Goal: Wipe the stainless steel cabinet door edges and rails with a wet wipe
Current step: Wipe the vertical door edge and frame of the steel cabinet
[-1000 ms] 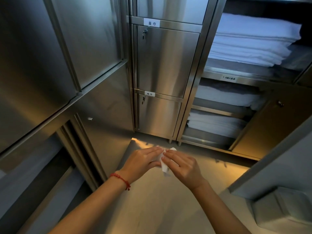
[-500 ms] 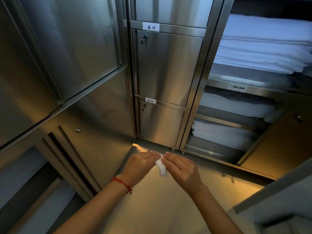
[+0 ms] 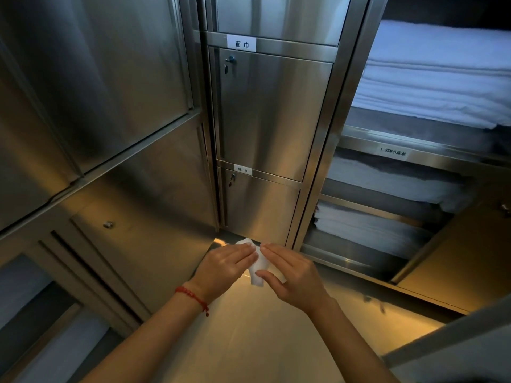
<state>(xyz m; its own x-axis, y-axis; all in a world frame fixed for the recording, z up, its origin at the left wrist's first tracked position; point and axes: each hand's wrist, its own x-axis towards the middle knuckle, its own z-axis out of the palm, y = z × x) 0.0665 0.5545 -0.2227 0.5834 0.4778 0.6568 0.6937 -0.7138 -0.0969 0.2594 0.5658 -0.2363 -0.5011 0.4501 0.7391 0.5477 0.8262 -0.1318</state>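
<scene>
Between hands, chest-low: wet wipe (image 3: 257, 268), bunched, clear of any steel.
Left hand (image 3: 225, 265): fingers nearly straight, tips pinching the wipe's upper edge.
Right hand (image 3: 293, 275): thumb and fingers nipping its other side, likely to unfold it.
Cabinet door (image 3: 271, 111): shut, straight ahead; edges untouched.
Rail (image 3: 265, 174): below it, not yet wiped.

open steel shelves (image 3: 387, 142) at right, stacked one above another, each bearing folded white linens (image 3: 431, 78) lying flat, labelled along the front rail
</scene>
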